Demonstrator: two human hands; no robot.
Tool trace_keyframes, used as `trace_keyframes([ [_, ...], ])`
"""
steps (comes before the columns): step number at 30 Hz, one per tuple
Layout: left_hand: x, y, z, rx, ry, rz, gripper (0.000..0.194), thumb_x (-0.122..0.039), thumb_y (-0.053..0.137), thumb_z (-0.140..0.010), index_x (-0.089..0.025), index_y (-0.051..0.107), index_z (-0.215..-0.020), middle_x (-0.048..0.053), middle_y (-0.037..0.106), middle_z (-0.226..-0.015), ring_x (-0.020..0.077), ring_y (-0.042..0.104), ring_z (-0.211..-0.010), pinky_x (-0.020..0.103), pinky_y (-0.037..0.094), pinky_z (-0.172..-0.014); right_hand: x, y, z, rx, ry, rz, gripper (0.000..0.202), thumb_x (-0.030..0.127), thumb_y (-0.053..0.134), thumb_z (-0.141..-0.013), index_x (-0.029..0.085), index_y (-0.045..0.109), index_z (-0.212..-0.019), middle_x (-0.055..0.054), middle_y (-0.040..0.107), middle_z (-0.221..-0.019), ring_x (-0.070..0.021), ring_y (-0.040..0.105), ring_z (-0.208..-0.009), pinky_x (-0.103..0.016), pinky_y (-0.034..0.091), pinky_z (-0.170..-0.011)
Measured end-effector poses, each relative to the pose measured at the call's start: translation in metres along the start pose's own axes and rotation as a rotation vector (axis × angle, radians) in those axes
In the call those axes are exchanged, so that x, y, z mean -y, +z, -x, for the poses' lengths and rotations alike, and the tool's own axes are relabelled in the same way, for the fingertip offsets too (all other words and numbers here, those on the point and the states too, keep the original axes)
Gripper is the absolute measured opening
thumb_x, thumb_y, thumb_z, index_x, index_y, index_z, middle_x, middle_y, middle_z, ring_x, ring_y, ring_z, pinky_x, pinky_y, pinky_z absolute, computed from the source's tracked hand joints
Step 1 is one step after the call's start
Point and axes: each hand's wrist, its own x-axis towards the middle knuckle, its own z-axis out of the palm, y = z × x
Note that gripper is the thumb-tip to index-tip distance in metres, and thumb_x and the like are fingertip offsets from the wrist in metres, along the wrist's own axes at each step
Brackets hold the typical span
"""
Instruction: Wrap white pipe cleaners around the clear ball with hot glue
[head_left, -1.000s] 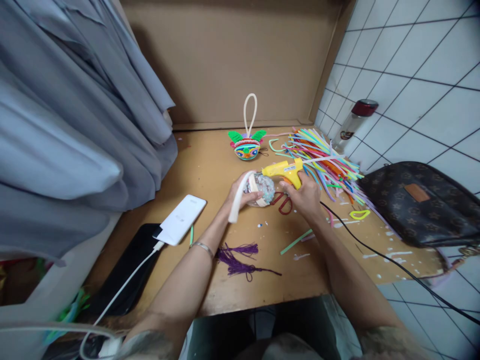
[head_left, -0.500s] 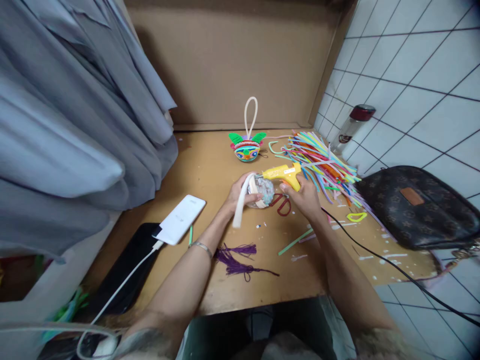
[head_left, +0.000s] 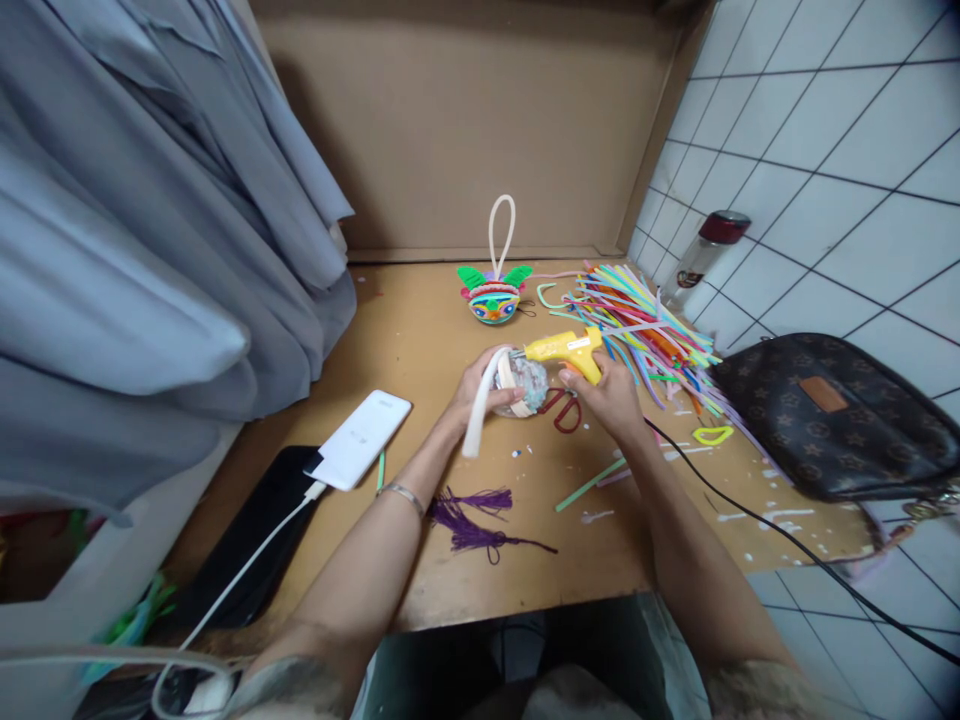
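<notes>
My left hand (head_left: 480,387) is closed around a pale, bluish-grey ball (head_left: 531,380) with a light band across it. From that ball a white strip (head_left: 477,415) hangs down on the left side. In my right hand (head_left: 609,392) is a yellow hot glue gun (head_left: 564,346), its fingers wrapped round the handle. The gun's nozzle is at the top of the ball, by the white strip; whether it touches I cannot tell. Red-handled scissors (head_left: 568,412) lie just beneath, between my hands.
Behind stands a colourful animal-head ornament (head_left: 493,300) with a white loop. Craft stems (head_left: 645,330) are heaped at right, near a bottle (head_left: 705,260) and a brown bag (head_left: 847,415). Purple tassels (head_left: 472,520) lie in front. A white power bank (head_left: 365,440) and a black cable (head_left: 739,500) flank my arms.
Almost nothing differs. The white strip's lower end has shifted very slightly to the left, while both hands and the glue gun stay in place.
</notes>
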Motion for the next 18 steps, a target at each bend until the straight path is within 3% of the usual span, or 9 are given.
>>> trace_keyframes([
  [11,-0.0006,-0.0005,0.0003,-0.012,0.014,-0.029,0.086,-0.047,0.086,-0.052,-0.012,0.060,-0.126,0.011,0.069,-0.116,0.0279,0.064,-0.105,0.039,0.051,-0.096,0.0051,-0.0037,0.0008,0.000,0.009,0.031,0.038,0.057,0.061,-0.072,0.023,0.045,-0.067,0.004,0.047,-0.061,-0.0133,0.041,-0.058,-0.028,0.031,-0.058],
  [18,0.0000,0.0003,0.0008,0.002,-0.009,0.024,0.089,-0.045,0.086,-0.051,-0.013,0.058,-0.129,0.011,0.068,-0.118,0.0260,0.065,-0.103,0.035,0.052,-0.092,0.0061,-0.0035,0.0018,-0.011,0.008,0.028,0.038,0.056,0.061,-0.071,0.024,0.044,-0.065,0.005,0.044,-0.059,-0.0128,0.039,-0.057,-0.028,0.030,-0.056],
])
